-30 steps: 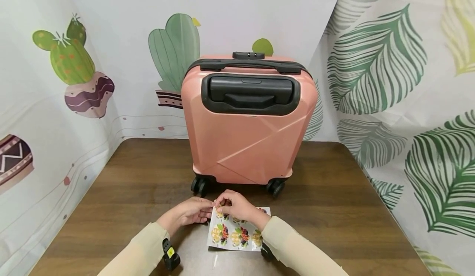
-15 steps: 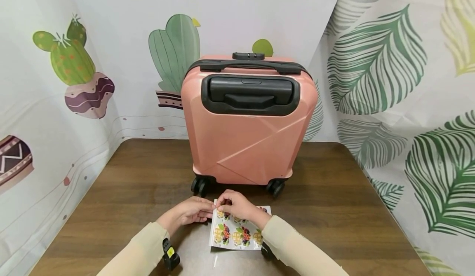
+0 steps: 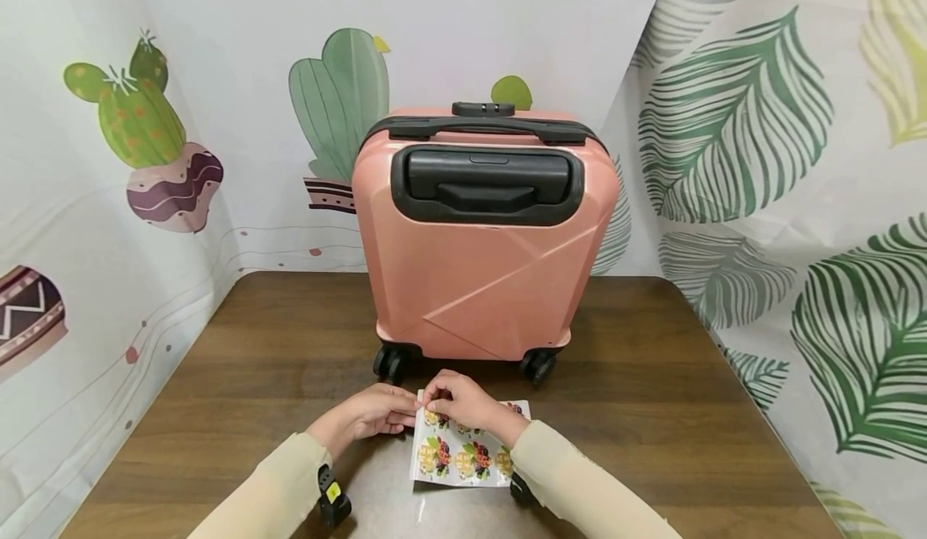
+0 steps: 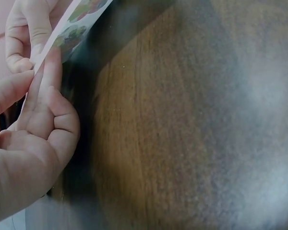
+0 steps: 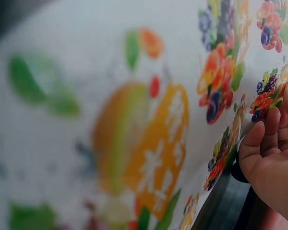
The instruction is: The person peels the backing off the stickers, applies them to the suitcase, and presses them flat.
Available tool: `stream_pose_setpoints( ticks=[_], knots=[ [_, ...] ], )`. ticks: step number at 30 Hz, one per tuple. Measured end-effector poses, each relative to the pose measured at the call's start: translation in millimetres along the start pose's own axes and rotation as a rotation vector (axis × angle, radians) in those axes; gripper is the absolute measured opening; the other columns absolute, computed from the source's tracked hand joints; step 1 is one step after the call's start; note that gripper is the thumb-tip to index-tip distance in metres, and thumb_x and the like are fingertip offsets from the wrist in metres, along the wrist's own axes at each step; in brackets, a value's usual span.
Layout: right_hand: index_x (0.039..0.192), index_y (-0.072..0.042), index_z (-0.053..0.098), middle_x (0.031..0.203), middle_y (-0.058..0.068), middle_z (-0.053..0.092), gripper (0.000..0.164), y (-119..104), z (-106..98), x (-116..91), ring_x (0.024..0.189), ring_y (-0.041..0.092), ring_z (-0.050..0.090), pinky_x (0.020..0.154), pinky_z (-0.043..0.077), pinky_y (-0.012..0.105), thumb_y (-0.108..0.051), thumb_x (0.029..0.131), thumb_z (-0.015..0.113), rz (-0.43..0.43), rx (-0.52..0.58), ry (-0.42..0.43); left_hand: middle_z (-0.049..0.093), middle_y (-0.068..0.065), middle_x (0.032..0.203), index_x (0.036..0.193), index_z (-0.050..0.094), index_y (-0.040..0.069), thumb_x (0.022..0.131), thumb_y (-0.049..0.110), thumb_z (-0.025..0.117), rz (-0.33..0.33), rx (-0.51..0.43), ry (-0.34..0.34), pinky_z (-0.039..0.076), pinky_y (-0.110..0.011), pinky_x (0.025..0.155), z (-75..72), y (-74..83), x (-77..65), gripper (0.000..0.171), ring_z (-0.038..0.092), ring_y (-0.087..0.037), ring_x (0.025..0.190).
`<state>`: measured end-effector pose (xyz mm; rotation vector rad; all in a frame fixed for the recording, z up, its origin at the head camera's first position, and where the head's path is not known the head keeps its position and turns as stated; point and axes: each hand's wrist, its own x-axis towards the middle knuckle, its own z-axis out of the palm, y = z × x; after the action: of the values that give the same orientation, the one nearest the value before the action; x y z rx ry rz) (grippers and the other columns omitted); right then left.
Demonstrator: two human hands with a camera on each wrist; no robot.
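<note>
A glossy white sheet of fruit stickers (image 3: 455,476) is held raised at its upper left corner, with rows of colourful fruit prints facing up. My left hand (image 3: 375,412) pinches that corner between thumb and fingers; the left wrist view shows the thumb against the sheet's edge, a finger behind it. Beside it my right hand (image 3: 463,401) pinches the same corner, fingertips nearly meeting the left ones. In the right wrist view the printed sheet (image 5: 53,139) fills most of the frame, with curled fingers at the right edge. The pinch points are partly hidden.
A pink suitcase (image 3: 485,281) with black handles and wheels stands upright on the brown wooden table (image 3: 275,338), just behind my hands. A white cloth backdrop (image 3: 246,64) printed with cacti and leaves surrounds the table.
The sheet's lower left corner has shifted slightly right, and more of a plain white strip shows along its left edge. Both hands stay almost where they were.
</note>
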<state>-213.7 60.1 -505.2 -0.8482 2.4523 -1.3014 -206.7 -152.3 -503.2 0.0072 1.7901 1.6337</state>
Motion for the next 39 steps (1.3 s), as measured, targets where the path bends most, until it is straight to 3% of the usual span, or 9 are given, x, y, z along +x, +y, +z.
stream_pose_setpoints(
  ticks=[12, 26, 39],
  knots=[
    [0.093, -0.003, 0.070, 0.100, 0.009, 0.061, 0.008, 3.1, 1.1, -0.5, 0.078, 0.005, 0.050, 0.068, 0.046, 0.020, -0.006, 0.099, 0.065, 0.035, 0.010, -0.002, 0.075, 0.010, 0.083, 0.103, 0.067, 0.007, 0.099, 0.012, 0.060, -0.006, 0.013, 0.014, 0.052, -0.021, 0.071, 2.1, 2.2, -1.2, 0.009, 0.069, -0.003, 0.078],
    [0.094, -0.004, 0.071, 0.099, 0.011, 0.064, 0.007, 7.2, -5.1, -4.7, 0.083, 0.005, 0.048, 0.077, 0.043, 0.021, -0.008, 0.098, 0.067, 0.011, -0.015, 0.001, 0.075, 0.007, 0.080, 0.099, 0.066, 0.008, 0.099, 0.009, 0.061, -0.013, 0.036, 0.054, 0.052, -0.021, 0.068, -2.9, 1.0, -1.1, 0.005, 0.070, -0.003, 0.076],
    [0.095, -0.005, 0.071, 0.100, 0.008, 0.064, 0.007, 6.2, -7.3, -7.9, 0.084, 0.005, 0.048, 0.078, 0.042, 0.021, -0.009, 0.099, 0.066, 0.040, -0.003, -0.011, 0.076, 0.005, 0.082, 0.106, 0.069, -0.001, 0.097, 0.009, 0.063, -0.001, 0.113, 0.089, 0.051, -0.022, 0.066, 2.6, 4.5, -1.1, 0.015, 0.069, -0.004, 0.073]
  ],
)
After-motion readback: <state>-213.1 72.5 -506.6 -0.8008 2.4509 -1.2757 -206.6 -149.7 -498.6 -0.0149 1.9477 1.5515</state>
